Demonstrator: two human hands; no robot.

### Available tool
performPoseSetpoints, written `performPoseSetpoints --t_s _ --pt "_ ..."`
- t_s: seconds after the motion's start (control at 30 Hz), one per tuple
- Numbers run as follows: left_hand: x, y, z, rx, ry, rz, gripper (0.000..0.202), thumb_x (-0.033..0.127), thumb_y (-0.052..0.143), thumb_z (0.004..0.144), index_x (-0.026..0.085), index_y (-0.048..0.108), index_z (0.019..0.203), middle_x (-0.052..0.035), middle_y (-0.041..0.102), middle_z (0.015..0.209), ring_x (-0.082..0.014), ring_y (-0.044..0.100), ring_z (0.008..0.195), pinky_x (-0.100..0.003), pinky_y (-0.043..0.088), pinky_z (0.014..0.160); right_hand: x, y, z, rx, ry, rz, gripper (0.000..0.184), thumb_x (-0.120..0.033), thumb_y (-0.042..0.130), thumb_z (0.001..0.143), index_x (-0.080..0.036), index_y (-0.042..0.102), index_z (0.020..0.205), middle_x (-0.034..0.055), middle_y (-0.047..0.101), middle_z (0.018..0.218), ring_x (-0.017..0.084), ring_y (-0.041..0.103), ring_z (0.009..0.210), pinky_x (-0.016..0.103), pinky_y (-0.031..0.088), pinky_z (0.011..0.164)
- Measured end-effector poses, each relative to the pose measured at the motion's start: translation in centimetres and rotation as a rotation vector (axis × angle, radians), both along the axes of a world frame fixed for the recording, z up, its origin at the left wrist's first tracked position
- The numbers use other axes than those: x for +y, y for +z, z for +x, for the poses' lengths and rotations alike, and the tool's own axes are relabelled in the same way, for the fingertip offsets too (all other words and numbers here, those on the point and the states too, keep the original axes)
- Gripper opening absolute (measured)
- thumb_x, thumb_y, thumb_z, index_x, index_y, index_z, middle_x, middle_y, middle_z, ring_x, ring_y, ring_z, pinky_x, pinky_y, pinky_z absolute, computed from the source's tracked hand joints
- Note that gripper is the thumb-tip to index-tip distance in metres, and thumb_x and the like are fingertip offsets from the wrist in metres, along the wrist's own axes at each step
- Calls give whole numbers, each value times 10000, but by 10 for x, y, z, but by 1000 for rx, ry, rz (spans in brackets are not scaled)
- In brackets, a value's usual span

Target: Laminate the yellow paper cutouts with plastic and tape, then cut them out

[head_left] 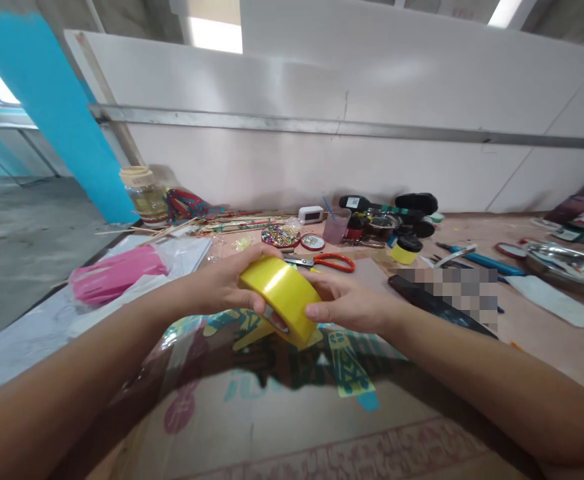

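Observation:
A yellow roll of tape is held in the air between both hands, above a printed sheet with blue, yellow and pink figures. My left hand grips the roll's left side, fingers curled under it. My right hand holds the right side, its thumb pressed along the outer band. Both forearms reach in from the bottom corners.
Red-handled scissors lie just beyond the hands. Behind them are bead dishes, a cup, a yellow jar with a black lid and a glass jar. Pink paper lies left, a metal bowl right. A white wall closes off the back.

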State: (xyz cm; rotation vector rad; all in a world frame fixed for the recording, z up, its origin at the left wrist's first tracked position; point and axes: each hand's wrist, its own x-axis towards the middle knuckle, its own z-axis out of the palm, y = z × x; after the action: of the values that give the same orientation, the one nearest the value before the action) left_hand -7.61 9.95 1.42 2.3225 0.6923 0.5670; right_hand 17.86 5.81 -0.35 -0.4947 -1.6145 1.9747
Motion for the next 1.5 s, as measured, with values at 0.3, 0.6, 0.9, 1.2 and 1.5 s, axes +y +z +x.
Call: performPoseSetpoints --t_s 0.3,0.6,0.9,1.2,1.5 --pt "3 0 -1 -45 -37 -75 758 774 673 753 273 490 1292 -72 611 1107 -248 613 935 -309 512 726 -9 -8 -7 -46 -192 53 551 -609 703 873 -214 662 1254 80 674 1155 188 619 919 303 504 791" --pt "14 -9 -10 -87 -72 -207 808 811 651 732 291 477 1326 -83 601 1230 -293 602 1107 -369 533 867 3 -12 1 -27 23 75 704 -472 800 838 -228 520 1436 86 611 1350 191 607 1118 310 499 934" --pt "-2 17 -6 -73 -22 117 736 711 542 901 363 394 1533 -84 438 1593 -338 421 1442 -490 384 1153 -18 14 -9 -281 -441 149 564 -540 763 834 -177 652 1250 120 732 1140 258 696 984 363 583 804" --pt "-21 12 15 42 79 121 753 763 638 794 241 508 1320 -139 597 1314 -339 568 1204 -464 503 967 -13 18 1 -344 -257 350 544 -558 563 979 -222 589 1405 106 705 1270 260 689 1096 383 585 882" --pt "7 -1 -2 -73 51 -15 786 800 510 850 208 436 1362 -122 599 1233 -304 557 1191 -422 495 962 -6 20 12 -561 -361 1624 520 -354 571 1022 -251 464 1520 135 472 1581 286 325 1526 580 200 1263"
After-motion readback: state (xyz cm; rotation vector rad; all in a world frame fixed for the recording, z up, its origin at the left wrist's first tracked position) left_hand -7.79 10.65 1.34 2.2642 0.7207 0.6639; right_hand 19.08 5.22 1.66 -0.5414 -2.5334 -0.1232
